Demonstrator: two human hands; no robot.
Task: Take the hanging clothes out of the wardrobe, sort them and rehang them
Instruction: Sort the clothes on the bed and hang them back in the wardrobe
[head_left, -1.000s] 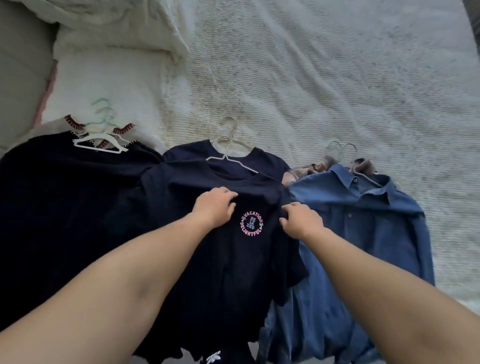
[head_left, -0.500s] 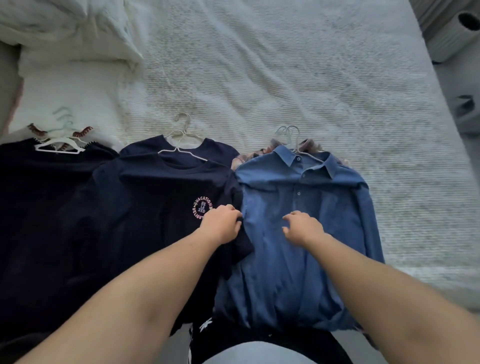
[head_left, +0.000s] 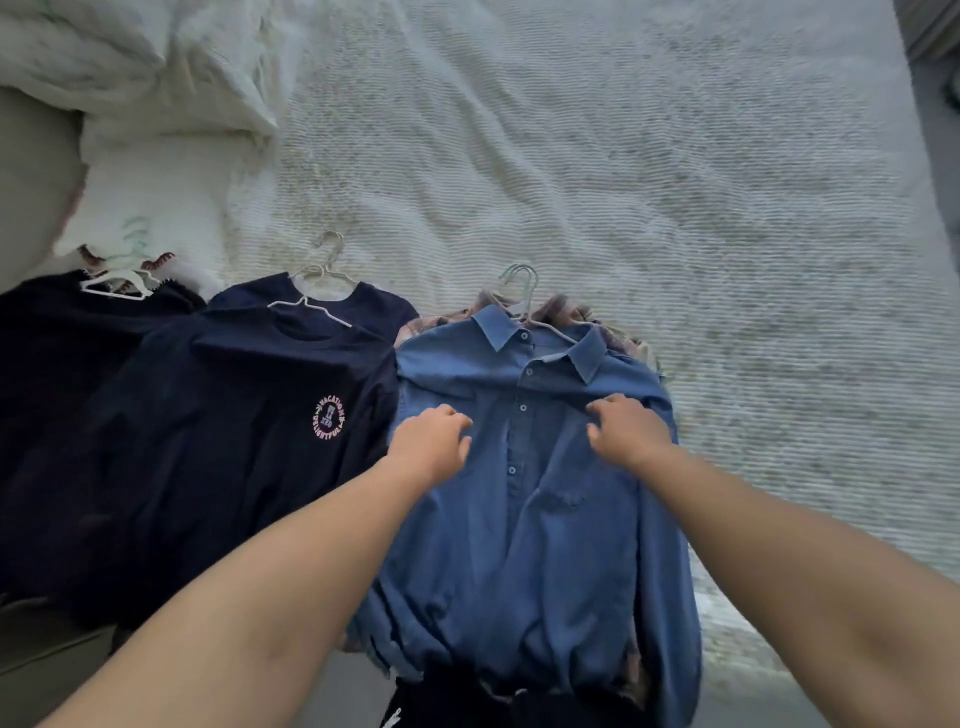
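Centrally, a blue button-up shirt (head_left: 540, 519) lies front-up on the bed (head_left: 675, 182), still on its wire hanger (head_left: 521, 291), its hem hanging past the bed's near edge. Left hand (head_left: 428, 441) and right hand (head_left: 626, 428) sit on the chest either side of the button placket, fingers curled down into the cloth; whether they pinch the fabric or merely press it cannot be told. A plaid garment (head_left: 571, 306) peeks out beneath the collar, apparently on a hanger of its own. Just beside, to the left, a navy T-shirt with a round logo (head_left: 234, 441) overlaps a second navy T-shirt (head_left: 374, 304), and a dark garment on a white hanger (head_left: 67, 364) lies farther left, below the pillows (head_left: 130, 67).

Probable hazards: lifting by the chest cloth alone could slide the shirt off its hanger; the stacked hooks may snag and drag the plaid garment along; the overhanging hem could pull the shirt floorward.
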